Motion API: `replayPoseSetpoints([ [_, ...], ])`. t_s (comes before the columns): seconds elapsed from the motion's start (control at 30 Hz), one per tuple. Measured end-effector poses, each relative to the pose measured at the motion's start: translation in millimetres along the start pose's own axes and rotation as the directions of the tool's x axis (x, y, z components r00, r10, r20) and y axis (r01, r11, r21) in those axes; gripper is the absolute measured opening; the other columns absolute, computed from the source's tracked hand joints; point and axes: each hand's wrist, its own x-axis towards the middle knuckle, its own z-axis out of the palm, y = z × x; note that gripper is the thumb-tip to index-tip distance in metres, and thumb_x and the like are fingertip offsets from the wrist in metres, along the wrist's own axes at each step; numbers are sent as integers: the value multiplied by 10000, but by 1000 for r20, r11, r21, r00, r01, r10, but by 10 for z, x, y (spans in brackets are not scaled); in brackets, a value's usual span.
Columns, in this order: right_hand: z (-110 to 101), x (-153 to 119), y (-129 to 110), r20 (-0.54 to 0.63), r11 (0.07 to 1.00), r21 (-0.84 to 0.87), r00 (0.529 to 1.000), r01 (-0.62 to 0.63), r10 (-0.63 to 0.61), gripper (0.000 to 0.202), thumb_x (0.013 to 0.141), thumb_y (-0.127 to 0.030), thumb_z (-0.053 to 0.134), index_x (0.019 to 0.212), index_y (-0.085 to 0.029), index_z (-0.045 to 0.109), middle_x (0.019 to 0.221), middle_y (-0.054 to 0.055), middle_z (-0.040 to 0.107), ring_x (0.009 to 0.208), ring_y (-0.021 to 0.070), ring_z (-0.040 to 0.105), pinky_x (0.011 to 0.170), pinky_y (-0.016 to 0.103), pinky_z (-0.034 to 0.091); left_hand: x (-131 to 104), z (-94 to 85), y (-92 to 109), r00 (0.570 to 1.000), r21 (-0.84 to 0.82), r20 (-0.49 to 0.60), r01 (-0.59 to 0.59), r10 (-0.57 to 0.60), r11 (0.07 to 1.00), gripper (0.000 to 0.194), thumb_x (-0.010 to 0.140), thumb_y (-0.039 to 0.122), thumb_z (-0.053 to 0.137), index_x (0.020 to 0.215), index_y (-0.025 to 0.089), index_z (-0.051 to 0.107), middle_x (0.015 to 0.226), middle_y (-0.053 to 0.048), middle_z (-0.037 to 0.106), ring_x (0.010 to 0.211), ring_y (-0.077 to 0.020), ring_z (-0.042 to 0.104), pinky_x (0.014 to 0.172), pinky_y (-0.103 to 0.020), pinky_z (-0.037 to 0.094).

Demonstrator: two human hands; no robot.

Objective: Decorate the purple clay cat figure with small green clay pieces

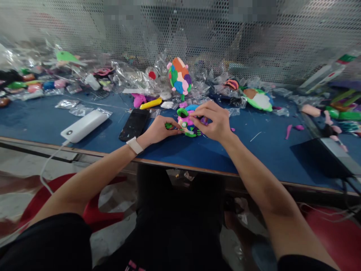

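A small multicoloured clay figure (191, 131), with green, pink, purple and blue parts, stands on the blue table in front of me. My left hand (161, 130) grips its left side with thumb and fingers. A green clay bit (168, 126) shows between those fingers; whether it is joined to the figure I cannot tell. From the right, my right hand (213, 119) pinches at the top of the figure, beside its green ring-shaped part (182, 112). Whatever sits between the right fingertips is too small to name. Both hands partly cover the figure.
Just behind the figure stands a patchwork-coloured clay piece (180, 76). To my left lie a black phone (134, 124) and a white power bank (86, 125) with a cable. A yellow ridged clay strip (150, 103), plastic bags and a dark device (328, 156) are also on the table (262, 158).
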Motion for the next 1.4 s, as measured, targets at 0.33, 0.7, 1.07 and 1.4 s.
replayPoseSetpoints([
  [0.33, 50, -33, 28, 54, 1000, -1, 998, -16, 16, 53, 974, -277, 720, 978, -290, 771, 968, 12, 807, 882, 198, 745, 815, 398, 611, 14, 22, -29, 999, -20, 3, -41, 41, 999, 188, 832, 376, 874, 931, 217, 864, 833, -23, 813, 645, -83, 584, 643, -219, 440],
  [0.7, 20, -24, 5, 137, 997, -75, 990, 35, -24, 63, 944, -287, 745, 976, -324, 785, 940, -8, 800, 909, 230, 693, 871, 478, 600, 11, 29, 10, 999, 29, -29, -24, 25, 999, 174, 835, 374, 878, 884, 209, 853, 788, -1, 770, 643, -80, 575, 641, -224, 415],
  [1.07, -9, -33, 22, 193, 993, -109, 981, 51, -29, 115, 918, -305, 768, 1019, -356, 785, 1015, -10, 778, 1011, 266, 659, 968, 576, 580, 18, 49, 24, 1000, 14, 2, -25, 25, 1000, 131, 845, 346, 852, 884, 221, 845, 830, -2, 796, 672, -93, 598, 713, -246, 446],
  [1.4, 31, -40, -35, 372, 976, -176, 926, 132, -58, 160, 893, -226, 771, 1008, -337, 778, 1393, 13, 697, 1452, 396, 528, 1153, 670, 440, 55, 85, -35, 1000, -15, -18, -11, 11, 1000, 172, 805, 342, 857, 879, 190, 827, 774, 1, 765, 657, -93, 591, 644, -236, 392],
])
